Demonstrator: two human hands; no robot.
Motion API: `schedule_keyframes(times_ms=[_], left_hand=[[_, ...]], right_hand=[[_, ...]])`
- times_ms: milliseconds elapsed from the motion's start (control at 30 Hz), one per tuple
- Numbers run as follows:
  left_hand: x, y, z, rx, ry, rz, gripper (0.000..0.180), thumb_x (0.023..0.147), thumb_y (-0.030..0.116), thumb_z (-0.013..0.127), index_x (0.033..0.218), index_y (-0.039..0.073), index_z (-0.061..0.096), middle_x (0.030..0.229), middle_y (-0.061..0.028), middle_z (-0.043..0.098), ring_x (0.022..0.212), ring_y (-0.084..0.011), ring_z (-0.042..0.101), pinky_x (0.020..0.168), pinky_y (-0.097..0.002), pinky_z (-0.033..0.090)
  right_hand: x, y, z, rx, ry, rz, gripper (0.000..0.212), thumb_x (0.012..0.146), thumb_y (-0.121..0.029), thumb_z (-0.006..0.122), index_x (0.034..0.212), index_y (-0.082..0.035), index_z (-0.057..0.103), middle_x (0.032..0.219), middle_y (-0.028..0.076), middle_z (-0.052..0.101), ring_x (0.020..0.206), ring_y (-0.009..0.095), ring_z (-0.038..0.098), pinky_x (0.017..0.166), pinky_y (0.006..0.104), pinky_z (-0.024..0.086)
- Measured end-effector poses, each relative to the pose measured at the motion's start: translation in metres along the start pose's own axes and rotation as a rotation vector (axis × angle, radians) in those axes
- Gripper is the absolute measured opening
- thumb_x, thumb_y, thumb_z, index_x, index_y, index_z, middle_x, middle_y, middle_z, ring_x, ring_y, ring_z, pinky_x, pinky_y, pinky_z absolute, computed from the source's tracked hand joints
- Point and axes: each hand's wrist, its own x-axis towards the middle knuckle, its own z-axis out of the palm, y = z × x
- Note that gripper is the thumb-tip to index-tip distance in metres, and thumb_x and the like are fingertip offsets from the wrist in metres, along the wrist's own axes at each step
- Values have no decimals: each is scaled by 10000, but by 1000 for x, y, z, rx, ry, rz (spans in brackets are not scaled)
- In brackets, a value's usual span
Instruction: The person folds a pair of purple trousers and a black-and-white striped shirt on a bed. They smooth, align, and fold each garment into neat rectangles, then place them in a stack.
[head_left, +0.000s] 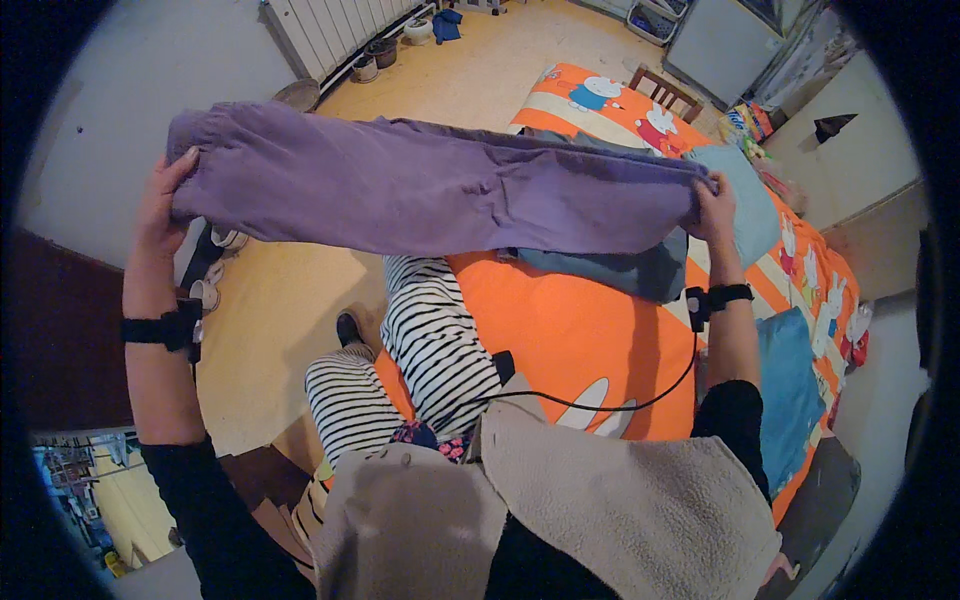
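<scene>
Purple trousers [380,185], folded lengthwise, are stretched out sideways in front of me between both hands. My left hand [170,200] grips the gathered waist end, thumb on top. At the narrower end, my right hand [714,210] is closed around the leg cuffs. Below and behind the trousers, a dark grey-blue folded garment [620,272] lies on the orange bedspread [560,330]; the purple cloth covers part of it. Farther right, beyond my right hand, lies a light blue cloth [745,200].
A teal cloth [788,390] is on the bed by my right forearm. A black cable [600,408] runs from my right wrist strap across my lap. Beyond the bed stands a wooden chair [665,92]. Plant pots [382,52] sit by the radiator [340,30], and shoes [205,293] at left.
</scene>
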Motion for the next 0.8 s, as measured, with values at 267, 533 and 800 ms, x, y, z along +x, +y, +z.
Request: schedule_keyframes(times_ms=[267, 533, 800], left_hand=[[-73, 13, -29, -97, -16, 2, 393, 909, 162, 596, 1261, 11, 509, 1134, -97, 631, 987, -186, 635, 872, -327, 521], [-137, -161, -34, 101, -140, -637, 502, 869, 114, 607, 1339, 13, 462, 1213, -107, 603, 1035, -202, 618, 910, -351, 506], [-160, -185, -42, -124, -129, -528, 460, 886, 101, 595, 1316, -3, 469, 1217, -106, 603, 1032, -198, 621, 908, -344, 515]], right_hand=[[8, -49, -140, 166, -45, 150, 330, 854, -211, 694, 1099, -4, 612, 1009, 81, 655, 902, 163, 597, 779, 299, 478], [-86, 66, -195, -120, -467, 683, 293, 838, -134, 664, 1102, -12, 634, 989, 59, 664, 864, 168, 607, 752, 312, 484], [-105, -56, -131, 166, -627, 440, 457, 872, -114, 599, 1317, -54, 517, 1107, 79, 624, 953, 166, 601, 846, 286, 477]])
